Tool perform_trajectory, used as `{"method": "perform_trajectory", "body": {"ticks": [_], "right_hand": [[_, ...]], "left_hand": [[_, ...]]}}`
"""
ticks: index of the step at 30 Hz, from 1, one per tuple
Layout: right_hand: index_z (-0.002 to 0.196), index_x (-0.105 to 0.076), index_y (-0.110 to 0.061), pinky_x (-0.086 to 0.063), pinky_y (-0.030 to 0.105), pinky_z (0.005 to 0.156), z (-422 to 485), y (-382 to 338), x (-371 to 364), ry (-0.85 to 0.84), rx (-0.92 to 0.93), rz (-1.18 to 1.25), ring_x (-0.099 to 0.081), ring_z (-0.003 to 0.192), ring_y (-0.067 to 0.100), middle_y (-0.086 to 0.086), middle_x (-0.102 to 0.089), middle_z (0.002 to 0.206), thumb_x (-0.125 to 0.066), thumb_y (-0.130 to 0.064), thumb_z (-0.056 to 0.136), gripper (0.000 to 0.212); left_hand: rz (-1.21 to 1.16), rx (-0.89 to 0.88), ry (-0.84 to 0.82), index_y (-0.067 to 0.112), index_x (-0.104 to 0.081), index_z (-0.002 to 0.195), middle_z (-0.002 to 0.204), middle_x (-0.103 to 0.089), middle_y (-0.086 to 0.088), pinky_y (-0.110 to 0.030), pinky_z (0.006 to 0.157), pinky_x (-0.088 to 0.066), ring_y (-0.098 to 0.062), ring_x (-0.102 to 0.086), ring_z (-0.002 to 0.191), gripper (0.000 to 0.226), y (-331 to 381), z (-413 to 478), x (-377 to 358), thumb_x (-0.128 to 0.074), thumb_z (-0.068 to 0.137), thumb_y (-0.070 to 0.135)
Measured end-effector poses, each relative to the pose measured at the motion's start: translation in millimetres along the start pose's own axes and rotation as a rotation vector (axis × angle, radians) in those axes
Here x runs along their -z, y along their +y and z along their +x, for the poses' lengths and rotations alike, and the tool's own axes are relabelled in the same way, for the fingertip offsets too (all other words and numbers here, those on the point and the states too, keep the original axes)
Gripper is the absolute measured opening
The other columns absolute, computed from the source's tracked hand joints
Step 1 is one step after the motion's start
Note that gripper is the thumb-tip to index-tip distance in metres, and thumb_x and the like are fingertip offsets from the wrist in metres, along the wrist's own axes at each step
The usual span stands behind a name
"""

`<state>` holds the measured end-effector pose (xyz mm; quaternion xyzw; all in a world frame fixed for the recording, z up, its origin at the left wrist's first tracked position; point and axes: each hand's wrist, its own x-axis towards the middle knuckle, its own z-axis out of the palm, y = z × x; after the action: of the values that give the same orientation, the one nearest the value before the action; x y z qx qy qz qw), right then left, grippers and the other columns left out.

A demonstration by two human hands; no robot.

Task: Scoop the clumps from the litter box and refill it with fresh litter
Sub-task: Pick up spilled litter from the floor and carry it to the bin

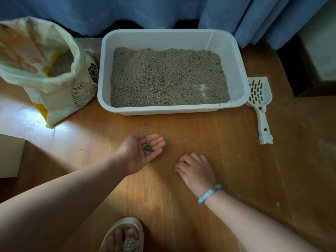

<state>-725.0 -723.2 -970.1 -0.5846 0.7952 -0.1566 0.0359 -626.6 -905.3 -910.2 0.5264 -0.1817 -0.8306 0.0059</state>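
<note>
Head view. The left hand (143,153) lies palm up just above the wooden floor (236,160), its fingers straight and together, and carries a small heap of dark pellets (148,149) at the base of the fingers. The right hand (196,171) is palm down, just to the right of the left hand and nearer the viewer. Its fingers are bent with the tips on the floor, and whether they pinch anything cannot be told. The two hands are apart, with a strip of bare floor between them. A pale blue-green bracelet (209,194) circles the right wrist.

Beyond both hands, further from the viewer, stands the white rectangular litter box (163,110) on the floor. It is apart from the hands and holds a fairly even bed of grey-beige litter (167,77), with a small pale bare patch near the front right.

The white slotted scoop (259,95) lies flat on the floor just beside the box's right wall, handle toward the viewer, well clear of the right hand. The litter bag (60,95) stands open just beside the box's left wall, with litter visible inside its mouth.

A blue curtain (127,11) hangs behind the box. A foot in a beige sandal (125,226) shows at the lower edge, between the two forearms
</note>
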Motion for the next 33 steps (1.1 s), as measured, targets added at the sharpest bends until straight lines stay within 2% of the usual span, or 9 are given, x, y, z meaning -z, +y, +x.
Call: {"method": "perform_trajectory", "body": {"ticks": [4,8,11,15,18,20,23,30,33], "right_hand": [[0.070,-0.064,-0.019,-0.030,0.029,0.065,2.6,0.4,-1.9,-0.004,0.086,-0.070,-0.053,0.067,0.019,-0.003,-0.059,0.074,-0.069,-0.016,0.076,0.008],[0.074,-0.064,-0.017,-0.029,0.029,0.066,0.8,-0.2,-4.8,-0.033,0.089,-0.120,-0.054,0.066,0.020,-0.001,-0.059,0.075,-0.063,-0.017,0.079,0.005],[0.075,-0.063,-0.018,-0.030,0.028,0.068,6.4,-7.4,1.5,-0.019,-0.050,-0.079,-0.058,0.069,0.019,-0.002,-0.059,0.078,-0.051,-0.022,0.083,0.015],[0.080,-0.059,-0.015,-0.038,0.027,0.073,33.5,-29.2,30.2,0.162,-0.250,0.135,-0.057,0.078,0.017,0.000,-0.059,0.087,-0.037,-0.026,0.091,0.026],[0.085,-0.059,-0.014,-0.031,0.028,0.076,60.5,-46.4,51.2,0.242,-0.203,0.264,-0.050,0.086,0.017,0.002,-0.058,0.092,-0.039,-0.026,0.091,0.025],[0.084,-0.061,-0.016,-0.030,0.031,0.074,74.4,-54.5,59.6,0.265,-0.169,0.260,-0.046,0.087,0.017,0.001,-0.059,0.092,-0.041,-0.029,0.090,0.024],[0.082,-0.063,-0.021,-0.028,0.032,0.074,83.1,-57.0,67.1,0.316,-0.180,0.211,-0.043,0.090,0.016,-0.003,-0.060,0.090,-0.042,-0.032,0.088,0.024],[0.087,-0.070,-0.033,-0.026,0.029,0.077,78.5,-49.1,86.2,0.374,-0.196,0.251,-0.043,0.095,0.012,-0.013,-0.061,0.095,-0.049,-0.033,0.084,0.021],[0.088,-0.072,-0.029,-0.031,0.027,0.080,78.5,-49.4,100.3,0.419,-0.203,0.363,-0.049,0.096,0.012,-0.017,-0.056,0.095,-0.054,-0.031,0.082,0.019]], "left_hand": [[-0.001,0.003,0.002,0.002,-0.064,0.106,0.100,-0.072,-0.014,-0.030,0.066,-0.060,-0.023,-0.072,0.088,0.045,0.1,-0.2,0.8,-0.025,0.100,0.024],[-0.007,0.002,-0.005,0.001,-0.064,0.107,0.102,-0.072,-0.015,-0.031,0.068,-0.060,-0.024,-0.071,0.088,0.046,0.0,-2.6,-0.6,-0.024,0.100,0.024],[0.000,-0.001,-0.012,0.001,-0.064,0.106,0.102,-0.072,-0.015,-0.031,0.070,-0.060,-0.023,-0.071,0.089,0.045,-0.1,-5.2,-2.9,-0.025,0.100,0.023],[-0.011,-0.002,-0.053,0.000,-0.064,0.107,0.099,-0.072,-0.015,-0.032,0.070,-0.060,-0.023,-0.072,0.085,0.045,-0.8,-10.2,-7.7,-0.027,0.100,0.024],[-0.008,-0.011,-0.102,0.002,-0.064,0.097,0.076,-0.071,-0.009,-0.027,0.056,-0.058,-0.018,-0.070,0.065,0.041,-3.1,-16.5,-18.2,-0.031,0.099,0.026],[0.020,-0.027,-0.105,0.006,-0.061,0.084,0.060,-0.063,-0.004,-0.023,0.049,-0.053,-0.014,-0.062,0.054,0.035,-4.8,-21.5,-27.7,-0.033,0.097,0.023],[0.042,-0.069,-0.116,0.009,-0.058,0.076,0.054,-0.057,-0.002,-0.018,0.046,-0.050,-0.012,-0.057,0.049,0.032,-4.1,-29.7,-40.8,-0.033,0.094,0.020],[-0.093,-0.131,-0.211,0.005,-0.065,0.089,0.063,-0.066,-0.004,-0.019,0.049,-0.053,-0.012,-0.061,0.048,0.042,7.1,-48.2,-59.5,-0.028,0.099,0.022],[-0.109,-0.153,-0.228,0.004,-0.064,0.094,0.067,-0.068,-0.006,-0.022,0.056,-0.056,-0.015,-0.065,0.056,0.041,9.4,-57.8,-66.6,-0.028,0.098,0.022]]}}
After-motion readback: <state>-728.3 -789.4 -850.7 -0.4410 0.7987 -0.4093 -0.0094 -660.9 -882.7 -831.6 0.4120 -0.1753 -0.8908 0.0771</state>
